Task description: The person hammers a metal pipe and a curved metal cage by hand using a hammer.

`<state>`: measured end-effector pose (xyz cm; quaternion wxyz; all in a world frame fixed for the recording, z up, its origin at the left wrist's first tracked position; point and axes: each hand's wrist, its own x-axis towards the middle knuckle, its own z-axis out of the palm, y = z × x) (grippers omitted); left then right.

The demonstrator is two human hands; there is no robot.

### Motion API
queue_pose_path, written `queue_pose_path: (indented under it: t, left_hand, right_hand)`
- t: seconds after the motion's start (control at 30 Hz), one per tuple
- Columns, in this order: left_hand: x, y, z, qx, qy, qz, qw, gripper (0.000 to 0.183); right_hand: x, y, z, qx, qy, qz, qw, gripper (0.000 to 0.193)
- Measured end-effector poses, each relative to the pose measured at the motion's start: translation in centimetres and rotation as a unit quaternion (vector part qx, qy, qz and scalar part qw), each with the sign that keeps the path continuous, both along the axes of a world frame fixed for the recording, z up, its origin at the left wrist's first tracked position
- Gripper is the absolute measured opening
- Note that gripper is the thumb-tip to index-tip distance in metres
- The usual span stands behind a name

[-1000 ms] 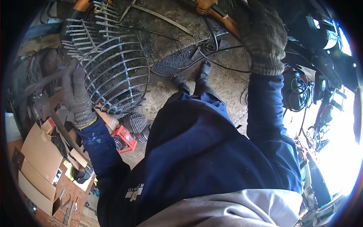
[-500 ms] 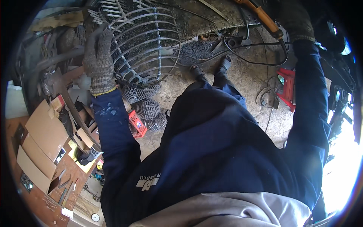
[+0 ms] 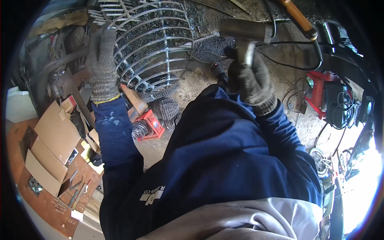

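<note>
A curved frame of bent metal rods stands at the upper left, its ribs joined by lengthwise bars. My left hand, in a grey-brown knitted glove, is at the frame's left edge, its fingers closed on the end of the rods; the fingertips are partly hidden. My right hand, gloved too, is wrapped round the handle of a hammer. The hammer is raised to the right of the frame, apart from it, its head blurred by motion.
An orange-handled tool with a dark cable lies at the upper right. Coiled wire pieces and a red crate are on the floor below the frame. A red stand is at right, a brown table with cardboard at left.
My right hand has come from the upper right, near the orange-handled tool, to the middle, where it now shows a hammer. My left hand has stayed at the frame.
</note>
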<state>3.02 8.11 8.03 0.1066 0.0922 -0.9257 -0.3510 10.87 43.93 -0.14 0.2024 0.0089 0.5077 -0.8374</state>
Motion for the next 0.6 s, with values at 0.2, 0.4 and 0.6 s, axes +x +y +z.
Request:
queue_pose_path:
  t: [0.2,0.4,0.6]
  left_hand:
    - [0.3,-1.3,0.5,-0.147,-0.015,-0.047,0.988,0.042]
    - [0.2,-6.5,0.4,-0.36,-0.047,-0.216,0.906,0.048]
    - [-0.1,-5.4,1.5,-0.409,-0.066,-0.221,0.883,0.055]
  right_hand:
    - [0.4,-3.9,-2.6,0.011,-0.059,0.027,0.998,0.045]
    - [-0.2,-4.6,-2.4,-0.071,-0.1,0.006,0.992,0.05]
    - [-0.2,-4.2,-2.7,-0.083,-0.046,-0.052,0.994,0.037]
